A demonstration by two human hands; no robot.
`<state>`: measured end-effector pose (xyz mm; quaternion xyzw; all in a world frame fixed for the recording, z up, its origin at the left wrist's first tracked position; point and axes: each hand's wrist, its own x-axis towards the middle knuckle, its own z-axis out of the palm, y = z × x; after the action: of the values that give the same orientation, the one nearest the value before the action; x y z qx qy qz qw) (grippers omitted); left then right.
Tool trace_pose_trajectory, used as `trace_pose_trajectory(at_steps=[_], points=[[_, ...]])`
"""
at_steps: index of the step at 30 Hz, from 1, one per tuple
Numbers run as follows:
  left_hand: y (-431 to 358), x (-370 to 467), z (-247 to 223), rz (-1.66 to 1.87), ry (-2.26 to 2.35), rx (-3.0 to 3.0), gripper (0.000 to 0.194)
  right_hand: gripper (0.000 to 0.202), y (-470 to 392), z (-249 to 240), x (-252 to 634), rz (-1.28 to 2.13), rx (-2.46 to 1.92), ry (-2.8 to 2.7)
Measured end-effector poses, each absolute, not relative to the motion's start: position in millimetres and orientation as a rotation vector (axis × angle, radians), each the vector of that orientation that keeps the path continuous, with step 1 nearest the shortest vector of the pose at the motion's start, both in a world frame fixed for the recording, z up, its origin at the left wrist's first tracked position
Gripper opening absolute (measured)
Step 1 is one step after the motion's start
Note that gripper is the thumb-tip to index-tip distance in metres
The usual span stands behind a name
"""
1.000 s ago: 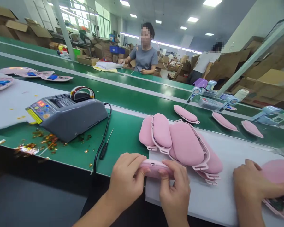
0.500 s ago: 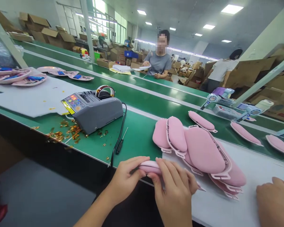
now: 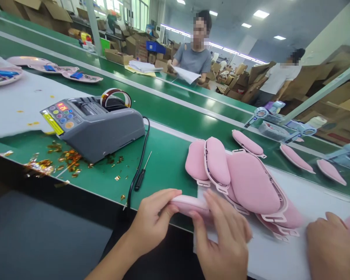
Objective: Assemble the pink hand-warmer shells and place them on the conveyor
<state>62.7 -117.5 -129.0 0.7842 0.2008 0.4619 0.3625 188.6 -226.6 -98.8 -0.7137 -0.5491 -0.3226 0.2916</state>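
Note:
A pink padded piece [image 3: 189, 204] is held level between my two hands at the bench's front edge. My left hand [image 3: 154, 214] pinches its left end between thumb and fingers. The right end is gripped by my right hand [image 3: 221, 229], thumb below and fingers above. Just beyond, a pile of similar pink pieces [image 3: 251, 182] with pale plastic rims and slotted tabs lies overlapping on a white sheet [image 3: 280, 256]. A black screwdriver [image 3: 140, 177] rests on the green bench, left of the pile.
At left stands a grey tape dispenser [image 3: 102, 128] with a black cable [image 3: 140, 155] and amber tape scraps [image 3: 70, 159]. Opened pink shells [image 3: 84, 76] lie behind it. Another person's hand [image 3: 332, 241] is at right; a person [image 3: 192, 58] holds paper across the bench.
The held piece now shows more of its upper face, and my right hand's fingers have lifted and spread slightly. The view has shifted. The person opposite has raised the paper.

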Motion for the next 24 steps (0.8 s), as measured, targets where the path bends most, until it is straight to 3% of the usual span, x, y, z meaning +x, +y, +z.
trace_pose_trajectory(at_steps=[3, 7, 12, 17, 24], points=[[-121, 62, -125, 1.194, 0.601, 2.124, 0.027, 0.039, -244, -106, 207, -0.725, -1.974, -1.38], [-133, 70, -119, 1.271, 0.663, 2.42, 0.034, 0.022, -252, -117, 213, -0.43, -1.794, -1.348], [-143, 86, -118, 1.395, 0.704, 2.484, 0.017, 0.024, -236, -125, 198, -0.49, -1.73, -1.197], [-144, 94, -118, 1.449, 0.799, 2.416, 0.016, 0.014, -222, -124, 187, -0.505, -1.738, -0.99], [-151, 92, -119, 1.406, 0.867, 2.398, 0.016, 0.021, -229, -122, 202, -0.415, -1.743, -1.202]])
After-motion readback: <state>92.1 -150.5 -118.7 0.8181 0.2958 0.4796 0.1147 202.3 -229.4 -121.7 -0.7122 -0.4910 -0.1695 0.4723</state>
